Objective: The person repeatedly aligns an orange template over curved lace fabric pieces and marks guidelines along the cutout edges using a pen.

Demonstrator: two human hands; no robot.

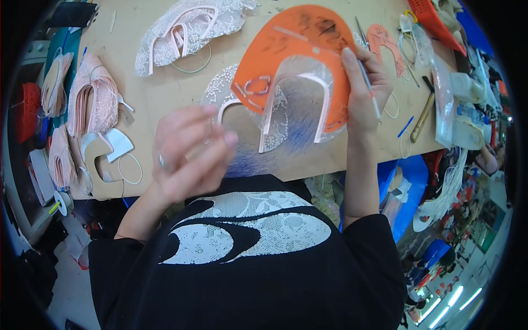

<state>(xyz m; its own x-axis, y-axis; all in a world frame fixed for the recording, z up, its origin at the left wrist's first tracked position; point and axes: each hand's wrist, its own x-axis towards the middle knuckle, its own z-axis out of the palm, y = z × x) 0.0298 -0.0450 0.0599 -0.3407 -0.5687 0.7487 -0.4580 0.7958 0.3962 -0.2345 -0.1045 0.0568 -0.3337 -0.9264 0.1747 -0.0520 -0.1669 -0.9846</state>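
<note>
My right hand [366, 91] grips the edge of an orange U-shaped template [297, 30] that has dark marks on its face. A slim pen [369, 88] with a red section is held in the same hand. Against the template lies a sheer lace shoe upper piece [325, 91] with pale pink edging, showing through the cutout. Another lace piece [218, 82] rests on the table, partly covered by the template. My left hand [190, 151], slightly blurred, hovers left of the template with fingers apart and nothing visible in them; a ring is on one finger.
Stacked pink lace pieces [93, 96] lie at the left, and more white lace [190, 33] at the far side. To the right are a blue pen [406, 126], a wooden-handled tool [422, 117] and a smaller orange template [385, 47]. Blue scribbles mark the brown table [159, 102].
</note>
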